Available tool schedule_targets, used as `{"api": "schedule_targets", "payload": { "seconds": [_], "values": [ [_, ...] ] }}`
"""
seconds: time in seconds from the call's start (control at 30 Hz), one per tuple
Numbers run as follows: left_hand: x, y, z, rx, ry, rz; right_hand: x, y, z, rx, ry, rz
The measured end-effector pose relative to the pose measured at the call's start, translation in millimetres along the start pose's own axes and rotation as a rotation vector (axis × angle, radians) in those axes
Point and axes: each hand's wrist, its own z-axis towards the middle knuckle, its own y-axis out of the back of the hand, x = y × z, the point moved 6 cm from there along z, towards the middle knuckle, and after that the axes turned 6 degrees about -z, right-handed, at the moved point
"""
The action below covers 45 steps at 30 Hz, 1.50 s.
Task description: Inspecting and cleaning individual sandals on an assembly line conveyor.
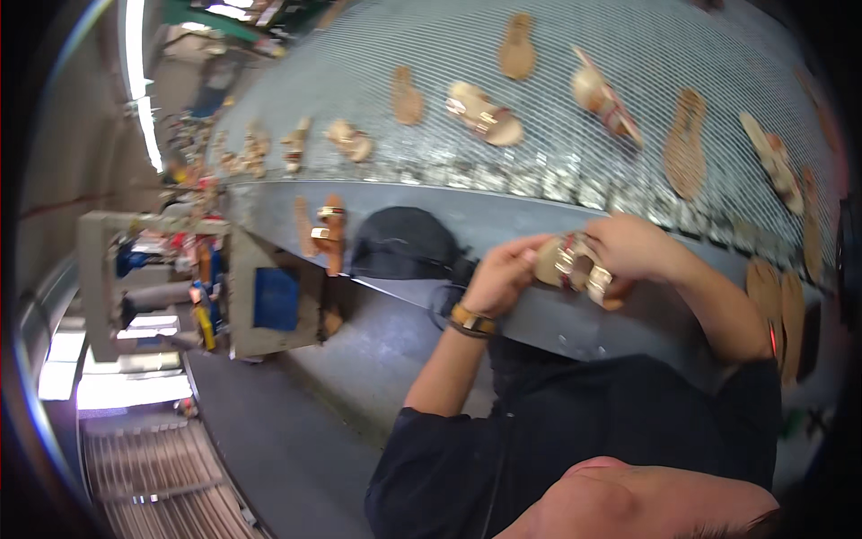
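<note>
Sandal (579,265) is held over the grey ledge (494,216), pinched by the left hand (505,273) at its sole (549,261) and finger-clasped by the right hand (627,245); probably light and flexible, it is best gripped along the sole.

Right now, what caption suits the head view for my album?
Left hand and right hand hold a gold-strapped sandal beside a ribbed grey surface bearing soles and other sandals.

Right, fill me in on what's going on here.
A person holds a gold-strapped sandal in both hands above a grey ledge: the left hand grips one end, the right hand is at the straps. More sandals and flat tan soles lie on the ribbed surface beyond.
</note>
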Motion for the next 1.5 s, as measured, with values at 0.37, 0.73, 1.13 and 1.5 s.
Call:
{"api": "schedule_targets", "payload": {
  "seconds": [0.37, 0.73, 1.13, 1.5],
  "values": [
    [5, 1, 8, -0.010, -0.008, -0.194, 0, 8, -5, -0.004, -0.064, 0.010],
    [5, -37, 8, -0.074, -0.092, 0.263, -30, 16, -23, 0.187, 0.040, 0.385],
    [23, -112, -11, 0.236, -0.083, -0.207, -8, 58, -57, -0.116, 0.267, 1.144],
    [8, -116, -3, 0.196, -0.368, -0.158, 29, 62, -97, -0.109, 0.355, 0.649]
  ]
}}
